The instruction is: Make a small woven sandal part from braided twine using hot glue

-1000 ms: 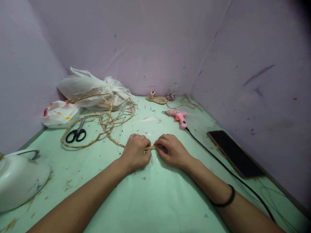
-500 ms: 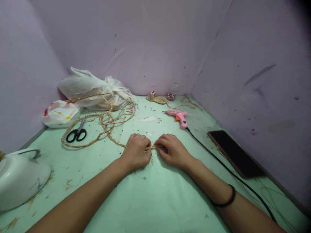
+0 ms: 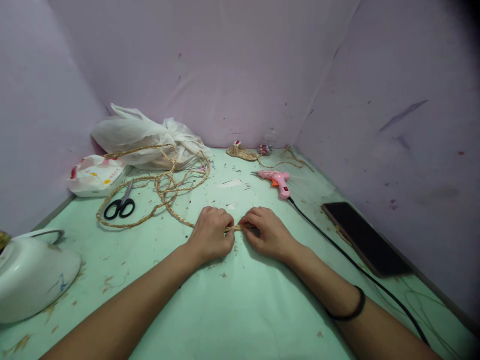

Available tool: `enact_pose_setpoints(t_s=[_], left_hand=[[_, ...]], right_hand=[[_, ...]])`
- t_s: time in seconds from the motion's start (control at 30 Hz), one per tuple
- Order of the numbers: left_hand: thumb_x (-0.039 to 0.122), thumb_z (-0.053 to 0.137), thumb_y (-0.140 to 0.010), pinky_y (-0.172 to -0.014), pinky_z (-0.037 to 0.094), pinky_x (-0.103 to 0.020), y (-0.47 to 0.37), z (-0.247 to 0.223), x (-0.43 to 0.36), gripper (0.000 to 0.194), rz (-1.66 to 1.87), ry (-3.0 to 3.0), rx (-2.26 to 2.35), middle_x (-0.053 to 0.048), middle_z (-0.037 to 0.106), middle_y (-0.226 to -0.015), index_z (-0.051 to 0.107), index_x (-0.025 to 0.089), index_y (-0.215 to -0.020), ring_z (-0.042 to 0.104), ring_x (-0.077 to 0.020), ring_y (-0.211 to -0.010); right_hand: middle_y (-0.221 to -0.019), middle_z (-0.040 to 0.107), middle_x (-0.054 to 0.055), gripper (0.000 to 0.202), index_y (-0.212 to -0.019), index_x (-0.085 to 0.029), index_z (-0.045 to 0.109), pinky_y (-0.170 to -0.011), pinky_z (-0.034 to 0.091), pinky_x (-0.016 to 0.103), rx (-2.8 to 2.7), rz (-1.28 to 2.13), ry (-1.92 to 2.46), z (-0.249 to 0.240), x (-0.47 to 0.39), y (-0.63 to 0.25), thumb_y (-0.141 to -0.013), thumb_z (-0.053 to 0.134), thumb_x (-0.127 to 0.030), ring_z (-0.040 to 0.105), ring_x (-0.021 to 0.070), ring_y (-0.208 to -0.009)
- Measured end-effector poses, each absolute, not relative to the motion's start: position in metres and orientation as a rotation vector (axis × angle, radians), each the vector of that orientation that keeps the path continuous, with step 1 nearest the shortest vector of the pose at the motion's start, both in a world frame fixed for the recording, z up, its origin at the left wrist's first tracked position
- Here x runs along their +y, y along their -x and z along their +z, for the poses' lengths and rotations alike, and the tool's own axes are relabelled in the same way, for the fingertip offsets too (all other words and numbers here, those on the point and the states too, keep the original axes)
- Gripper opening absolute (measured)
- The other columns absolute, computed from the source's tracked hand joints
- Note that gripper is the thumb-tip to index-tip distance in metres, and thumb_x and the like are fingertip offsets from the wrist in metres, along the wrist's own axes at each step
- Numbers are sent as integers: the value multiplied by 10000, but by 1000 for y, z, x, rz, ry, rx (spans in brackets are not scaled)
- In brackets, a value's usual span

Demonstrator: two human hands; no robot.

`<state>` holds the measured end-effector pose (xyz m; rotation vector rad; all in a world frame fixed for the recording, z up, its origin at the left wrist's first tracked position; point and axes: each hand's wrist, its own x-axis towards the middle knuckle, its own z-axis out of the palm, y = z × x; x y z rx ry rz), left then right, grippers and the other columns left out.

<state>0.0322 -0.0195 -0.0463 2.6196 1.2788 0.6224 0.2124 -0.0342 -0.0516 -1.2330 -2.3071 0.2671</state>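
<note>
Currently, the braided rope (image 3: 235, 228) is positioned at the centre of the green table (image 3: 225, 310), with a short section exposed between the two hands. The left hand (image 3: 212, 232) has its thumb and fingers clamped on the rope; the right hand (image 3: 268, 232) pinches it just beside, fingertips together on the strand. Braiding appears complete along the visible run, which leads from the left hand to loose loops at the far left, around the scissors (image 3: 119, 206). These loops remain unworked into any shape; whether the section inside the right grip is finished cannot be told. At the far side, a small flat woven piece (image 3: 242, 153) seems largely made up, with a red-and-white ornament on top. The pink glue gun (image 3: 277, 181) lies unheld to the right. The white packet (image 3: 95, 182) at far left carries reddish print and yellow spots, too small to read. No brand is legible on the glue gun or phone (image 3: 365, 237).
</note>
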Motion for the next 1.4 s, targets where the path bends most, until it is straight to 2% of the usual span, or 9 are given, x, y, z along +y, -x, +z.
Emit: enact_pose_setpoints(t_s=[1.03, 1.4], left_hand=[[148, 499, -687, -781, 391, -362, -32, -47, -19, 97, 633, -2612, 1269, -36, 605, -691, 594, 167, -696, 547, -192, -734], [140, 501, -680, -779, 391, -365, -31, -48, -19, 99, 636, -2616, 1259, -39, 607, -694, 594, 170, -696, 547, -196, -734]], right_hand=[[-788, 616, 49, 150, -831, -170, 640, -724, 383, 326, -2307, 263, 1226, -51, -34, -212, -744, 532, -112, 533, 182, -763], [-770, 621, 49, 155, -828, -161, 642, -711, 404, 321, -2264, 303, 1236, -48, -34, -218, -711, 554, -109, 547, 182, -758]])
